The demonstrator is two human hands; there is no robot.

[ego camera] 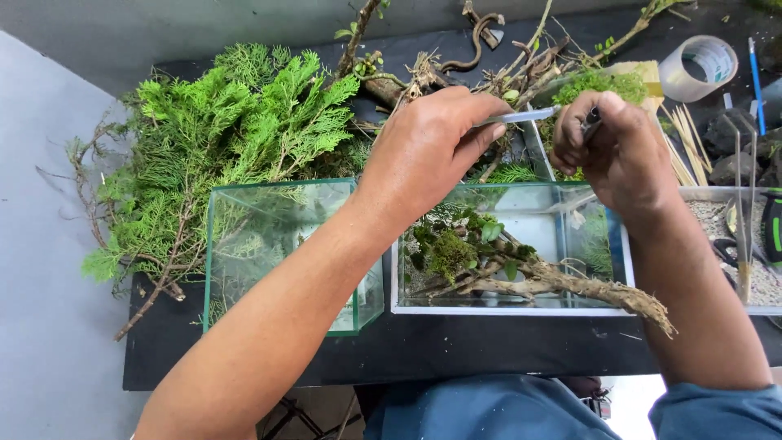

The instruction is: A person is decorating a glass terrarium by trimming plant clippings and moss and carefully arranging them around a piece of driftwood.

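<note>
My left hand (428, 151) is closed around a thin pale tube (521, 116) that points right, toward my right hand (619, 151). That hand's fingers pinch a small dark piece (592, 122) at the tube's tip. Both hands hover over a glass tank (521, 305) with a white base. Inside it lies a gnarled piece of driftwood (562, 285) carrying moss (450, 254) and small green leaves; its rooty end sticks out over the tank's front right edge. A clump of bright green moss (599, 84) sits just behind the hands.
An empty glass tank (281, 257) stands to the left on the black table (456, 346). Behind it lie cut conifer branches (220, 138) and bare twigs (456, 65). At the right are a tape roll (699, 67), wooden sticks (680, 147), dark stones (725, 138), a gravel tray (762, 281).
</note>
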